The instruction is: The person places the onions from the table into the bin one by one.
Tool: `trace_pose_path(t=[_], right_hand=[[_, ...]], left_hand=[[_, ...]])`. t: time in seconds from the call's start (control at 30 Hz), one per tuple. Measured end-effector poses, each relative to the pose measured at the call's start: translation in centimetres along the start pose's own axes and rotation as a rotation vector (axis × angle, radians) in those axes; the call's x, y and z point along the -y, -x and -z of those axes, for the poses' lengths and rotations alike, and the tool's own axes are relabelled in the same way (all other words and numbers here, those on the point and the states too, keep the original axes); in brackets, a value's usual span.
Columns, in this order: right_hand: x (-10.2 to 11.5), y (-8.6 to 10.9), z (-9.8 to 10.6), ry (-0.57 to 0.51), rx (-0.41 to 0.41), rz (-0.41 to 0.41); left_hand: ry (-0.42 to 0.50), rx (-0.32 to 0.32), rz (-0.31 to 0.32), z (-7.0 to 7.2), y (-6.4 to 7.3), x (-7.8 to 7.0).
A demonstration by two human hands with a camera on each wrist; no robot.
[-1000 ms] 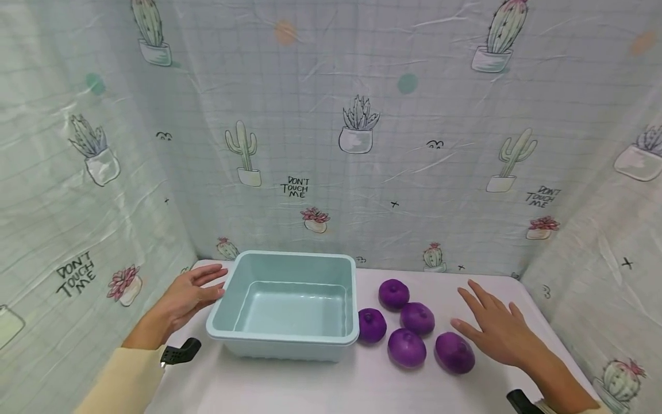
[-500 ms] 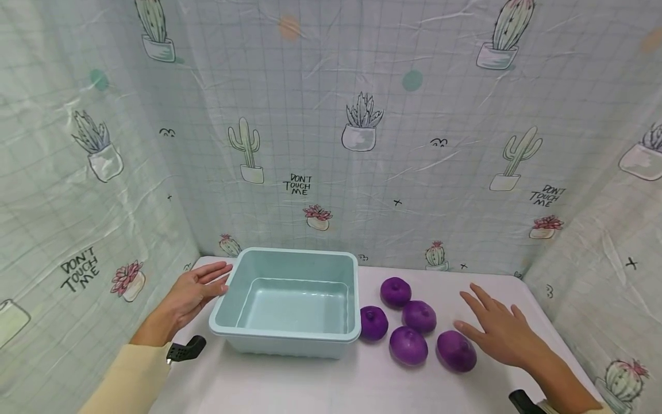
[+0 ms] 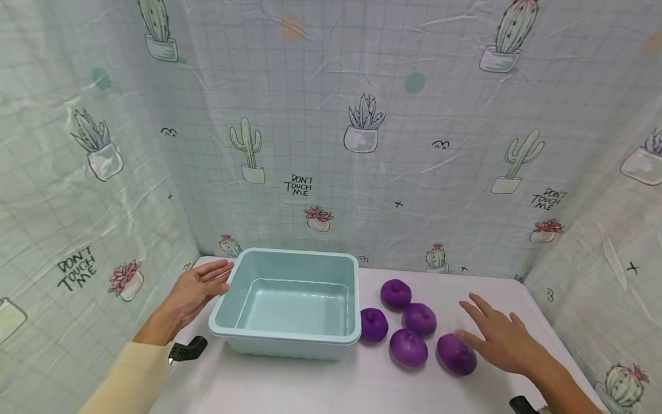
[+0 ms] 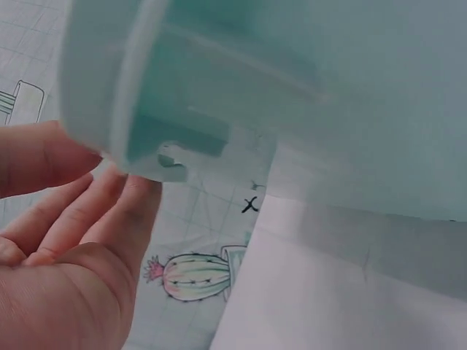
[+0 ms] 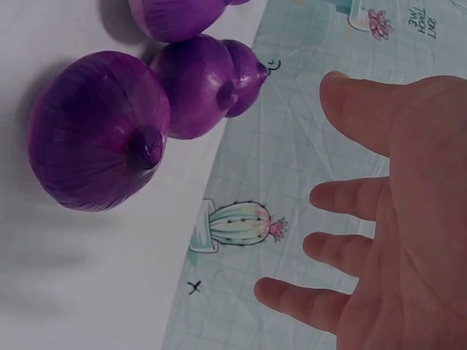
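Observation:
A pale blue-green plastic basin (image 3: 284,333) stands on the table with nothing inside it. My left hand (image 3: 188,293) is at its left side, fingers mostly straight and fingertips at the rim (image 4: 139,80); firm contact is hard to tell. Several purple onions lie to the basin's right: one at the back (image 3: 395,295), one beside the basin wall (image 3: 373,325), others in the middle (image 3: 419,319) and front (image 3: 408,348). Over the rightmost onion (image 3: 455,355), my right hand (image 3: 501,339) hovers palm down, fingers spread, holding nothing. The large onion (image 5: 98,131) shows apart from the fingers.
A white-covered table (image 3: 383,391) carries everything. Behind it and along both sides hangs a curtain (image 3: 393,172) printed with cacti. Black wrist devices (image 3: 188,349) sit at both cuffs.
The view has shifted slightly. My right hand's thumb has come a little nearer to the rightmost onion and now overlaps it in view. The left hand, basin and onions stay put.

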State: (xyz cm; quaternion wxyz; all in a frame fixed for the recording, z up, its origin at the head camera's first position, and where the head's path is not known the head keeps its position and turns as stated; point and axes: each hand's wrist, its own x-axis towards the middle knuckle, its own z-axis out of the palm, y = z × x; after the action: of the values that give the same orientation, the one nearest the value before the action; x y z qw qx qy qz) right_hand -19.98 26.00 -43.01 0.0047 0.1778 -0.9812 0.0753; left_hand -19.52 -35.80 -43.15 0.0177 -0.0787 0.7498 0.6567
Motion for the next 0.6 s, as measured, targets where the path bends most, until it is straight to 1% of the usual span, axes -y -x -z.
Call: trace_pose_path(t=[0.17, 0.3, 0.47, 0.6], right_hand=[[0.1, -0.1, 0.2, -0.005, 0.011, 0.006], [0.0, -0.1, 0.3, -0.003, 0.017, 0.009], [-0.1, 0.0, 0.4, 0.001, 0.027, 0.007], [-0.2, -0.1, 0.3, 0.003, 0.049, 0.001]], left_hand=[[-0.123, 0.003, 0.061, 0.2, -0.1, -0.6], [-0.187, 0.016, 0.092, 0.4, -0.3, -1.1], [-0.226, 0.027, 0.132, 0.9, -0.5, -1.4], [-0.245, 0.031, 0.201, 1.1, -0.6, -1.6]])
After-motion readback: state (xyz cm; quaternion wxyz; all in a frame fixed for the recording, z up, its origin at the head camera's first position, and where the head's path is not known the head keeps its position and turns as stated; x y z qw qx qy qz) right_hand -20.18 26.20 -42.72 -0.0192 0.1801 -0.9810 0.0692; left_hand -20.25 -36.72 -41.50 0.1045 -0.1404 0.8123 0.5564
